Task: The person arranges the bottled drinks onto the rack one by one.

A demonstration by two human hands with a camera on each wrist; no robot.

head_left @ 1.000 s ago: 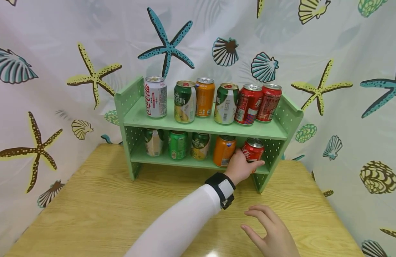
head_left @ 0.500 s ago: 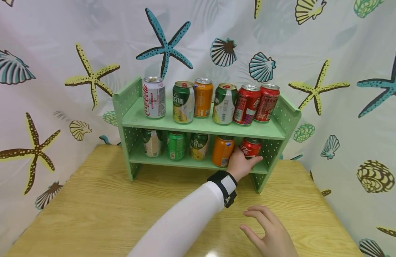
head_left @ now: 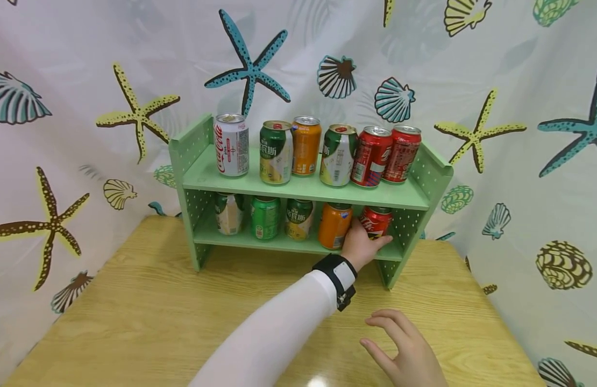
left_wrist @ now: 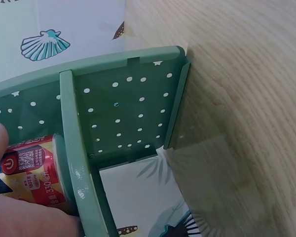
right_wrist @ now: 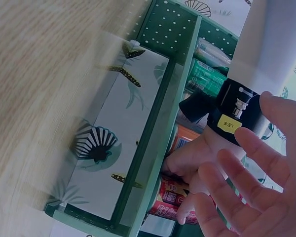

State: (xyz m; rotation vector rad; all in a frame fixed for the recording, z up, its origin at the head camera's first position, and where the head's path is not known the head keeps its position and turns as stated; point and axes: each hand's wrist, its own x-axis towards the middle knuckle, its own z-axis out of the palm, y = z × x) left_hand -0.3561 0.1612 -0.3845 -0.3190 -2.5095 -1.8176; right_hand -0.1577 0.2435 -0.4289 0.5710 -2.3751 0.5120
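In the head view my left hand (head_left: 360, 247) reaches to the right end of the lower shelf and grips a red soda can (head_left: 376, 221). Its thumb lies on the can's right side; the other fingers are mostly hidden between this can and an orange can (head_left: 334, 226). The left wrist view has the red can (left_wrist: 32, 173) upright on the shelf, with thumb and finger on either side. My right hand (head_left: 410, 352) hovers over the table, holding nothing, its fingers loosely bent and apart. A green two-tier shelf (head_left: 298, 246) bears all the cans.
On the upper tier stand a white Coca-Cola can (head_left: 232, 145), green-and-gold cans (head_left: 276, 153), another orange can (head_left: 305, 145) and two red cans (head_left: 372, 157). A green can (head_left: 265, 217) is among those below. The wooden table (head_left: 148, 317) meets a patterned curtain (head_left: 298, 32) behind.
The red can has moved slightly back under the upper tier with my left hand, so its lid shows less. The right hand stays nearly still, and the head view has shifted a little.
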